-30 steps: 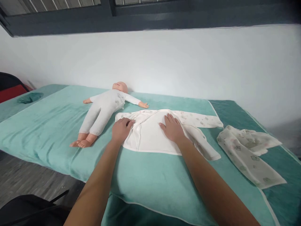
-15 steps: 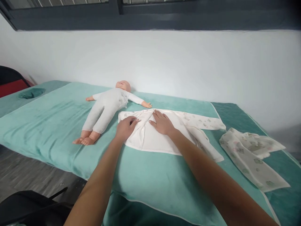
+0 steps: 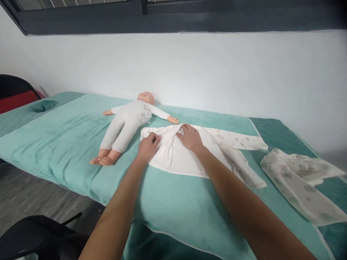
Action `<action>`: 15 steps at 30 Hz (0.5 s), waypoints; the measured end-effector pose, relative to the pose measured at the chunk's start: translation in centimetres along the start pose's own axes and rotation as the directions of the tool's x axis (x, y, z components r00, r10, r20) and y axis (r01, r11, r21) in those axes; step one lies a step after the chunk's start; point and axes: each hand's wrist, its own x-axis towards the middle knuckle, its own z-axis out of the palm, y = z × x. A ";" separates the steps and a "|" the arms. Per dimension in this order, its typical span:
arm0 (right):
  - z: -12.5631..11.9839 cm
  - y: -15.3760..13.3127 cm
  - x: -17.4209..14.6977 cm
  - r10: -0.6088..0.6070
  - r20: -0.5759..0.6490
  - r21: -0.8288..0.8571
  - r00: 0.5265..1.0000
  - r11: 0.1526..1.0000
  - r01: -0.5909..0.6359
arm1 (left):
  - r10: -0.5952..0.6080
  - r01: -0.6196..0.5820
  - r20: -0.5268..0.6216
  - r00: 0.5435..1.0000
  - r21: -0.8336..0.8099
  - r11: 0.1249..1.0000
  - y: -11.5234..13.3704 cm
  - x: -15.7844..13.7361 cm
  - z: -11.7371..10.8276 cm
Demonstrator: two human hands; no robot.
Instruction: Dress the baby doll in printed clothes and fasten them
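A white baby shirt (image 3: pixel 184 159) with small printed figures lies spread on the bed, one sleeve reaching right and the other folded across toward the front. My left hand (image 3: pixel 148 147) is closed at the shirt's left side, fingers curled with the thumb against them, and cloth runs under it. Bent over the shirt's upper edge are the fingers of my right hand (image 3: pixel 191 138), gathering cloth near the neckline; its fingertips are partly hidden. Just beyond the shirt, a baby doll (image 3: pixel 130 115) in a white suit lies on its back, arms spread, one hand close to the neckline.
Crumpled printed baby clothing (image 3: pixel 298 184) lies at the right. The bed (image 3: pixel 62 144) has a light green cover and stands against a white wall (image 3: pixel 217 72). A black chair (image 3: pixel 40 234) is at the lower left, and a black and red seat (image 3: pixel 18 97) is beyond the far-left end.
My right hand's fingers have gone from lying flatter to bending over the shirt's upper edge. The left hand stays at the shirt's left side. The whole view has shifted slightly.
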 end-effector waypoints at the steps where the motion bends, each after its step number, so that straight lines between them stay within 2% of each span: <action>1: 0.0 0.1 0.1 -0.006 -0.002 0.005 1.000 1.000 0.006 | -0.001 0.001 0.002 1.000 -0.004 1.000 0.0 0.0 0.0; 8: -0.2 2.5 -0.1 -0.059 0.000 0.021 0.998 0.998 0.059 | -0.025 0.024 0.013 1.000 0.009 1.000 0.1 -0.7 -0.3; 15: -1.4 6.6 -1.3 -0.023 -0.003 -0.010 1.000 1.000 0.023 | -0.039 0.045 -0.042 0.998 0.152 0.987 0.3 -1.3 -0.2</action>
